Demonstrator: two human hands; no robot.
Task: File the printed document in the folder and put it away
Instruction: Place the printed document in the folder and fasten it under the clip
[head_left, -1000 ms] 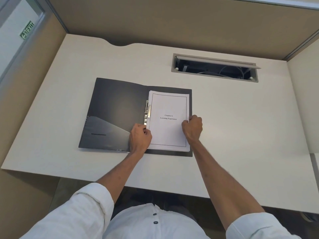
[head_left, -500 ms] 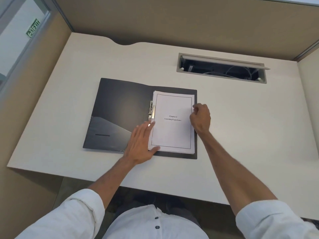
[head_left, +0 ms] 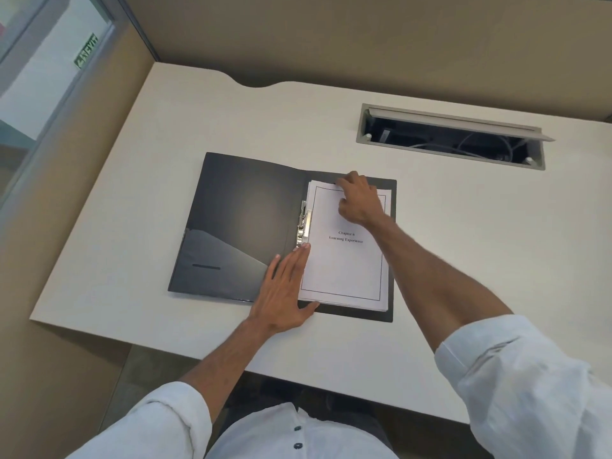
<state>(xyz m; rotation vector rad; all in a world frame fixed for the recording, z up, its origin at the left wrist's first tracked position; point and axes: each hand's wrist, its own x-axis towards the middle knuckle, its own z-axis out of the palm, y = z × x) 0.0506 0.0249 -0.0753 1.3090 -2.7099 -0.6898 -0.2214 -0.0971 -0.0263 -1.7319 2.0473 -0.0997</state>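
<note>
While the black folder [head_left: 245, 223] lies open mid-frame w/ the printed document [head_left: 347, 260] stacked on its right half beside the metal clip [head_left: 304, 226], our left hand [head_left: 284, 289] rests spread flat at the doc's lower-left edge, our right hand [head_left: 361, 200] curls loosely at its top edge, grip unclear, on a pale desk [head_left: 463, 243] w/ an open cable tray [head_left: 453, 137] upper right & tan partitions [head_left: 331, 38].

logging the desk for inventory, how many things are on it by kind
folder: 1
printed document: 1
metal clip: 1
hands: 2, left hand and right hand
total: 5
</note>
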